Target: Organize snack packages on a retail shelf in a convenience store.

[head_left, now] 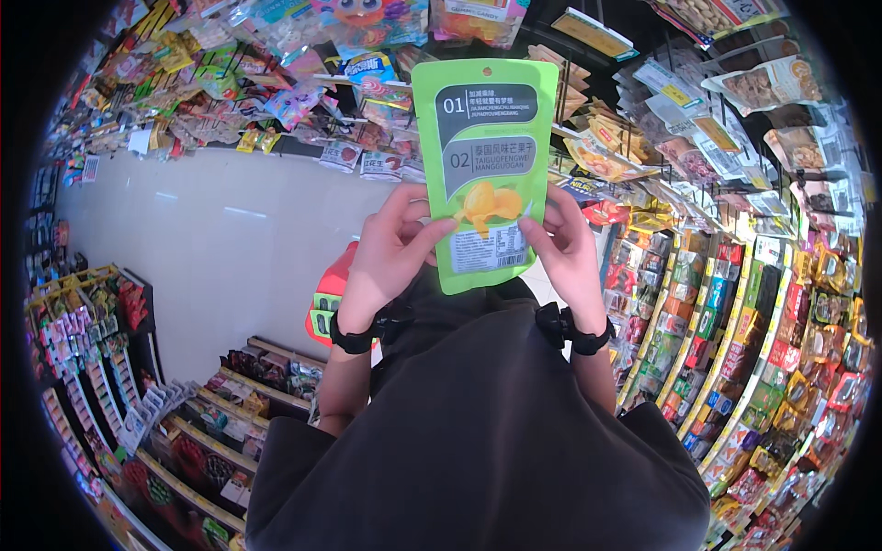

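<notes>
A green pouch of dried mango (pixel 491 115) is held upright in front of me, its hang hole at the top. Grey panels cover its upper part, with yellow mango pictures and a white label with a barcode below. My left hand (pixel 390 250) grips the lower left edge, thumb on the face and fingers behind. On the lower right edge, my right hand (pixel 568 246) grips in the same way. Both hands are closed on the pouch, and the fingers behind it are partly hidden.
Hanging snack bags (pixel 367 87) crowd the racks ahead, and more packets (pixel 772 83) hang at the right. Curved tiered shelves (pixel 726 340) of packaged goods stand close on my right. A low tiered shelf (pixel 216 427) is at lower left, beside the pale floor (pixel 211 248). A red-and-green object (pixel 326 298) sits near my left wrist.
</notes>
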`<state>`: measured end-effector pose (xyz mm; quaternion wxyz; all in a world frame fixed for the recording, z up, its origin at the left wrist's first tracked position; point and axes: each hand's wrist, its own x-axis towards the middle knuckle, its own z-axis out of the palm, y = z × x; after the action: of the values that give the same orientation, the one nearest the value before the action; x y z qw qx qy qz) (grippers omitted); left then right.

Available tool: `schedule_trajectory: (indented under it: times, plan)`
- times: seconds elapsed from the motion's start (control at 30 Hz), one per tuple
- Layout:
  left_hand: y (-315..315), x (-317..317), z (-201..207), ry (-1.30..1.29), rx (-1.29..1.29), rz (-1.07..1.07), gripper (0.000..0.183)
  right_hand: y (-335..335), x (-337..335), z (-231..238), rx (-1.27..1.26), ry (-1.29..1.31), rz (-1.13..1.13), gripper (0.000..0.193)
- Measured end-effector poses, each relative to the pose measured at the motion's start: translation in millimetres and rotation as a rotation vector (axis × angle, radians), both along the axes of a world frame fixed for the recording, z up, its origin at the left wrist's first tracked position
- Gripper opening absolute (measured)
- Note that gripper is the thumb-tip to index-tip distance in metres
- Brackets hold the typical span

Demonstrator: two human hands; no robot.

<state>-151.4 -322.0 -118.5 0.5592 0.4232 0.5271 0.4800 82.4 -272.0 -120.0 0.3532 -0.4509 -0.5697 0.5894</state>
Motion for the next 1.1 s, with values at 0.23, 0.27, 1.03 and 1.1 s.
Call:
schedule_trajectory:
  times: [0.23,0.27,1.03,1.1]
  plan:
    - [-26,37,11,0.051,-0.041,0.145,0.031,3,22,-7,0.04,0.027,0.098,0.053]
    - [-31,44,13,0.062,-0.055,0.166,0.03,3,27,-5,0.062,-0.007,0.111,0.053]
    - [-166,138,17,0.319,-0.244,0.563,0.027,-75,27,-48,0.276,-0.047,0.712,0.085]
    - [-173,131,16,0.367,-0.236,0.521,0.027,-87,18,-53,0.259,-0.041,0.719,0.089]
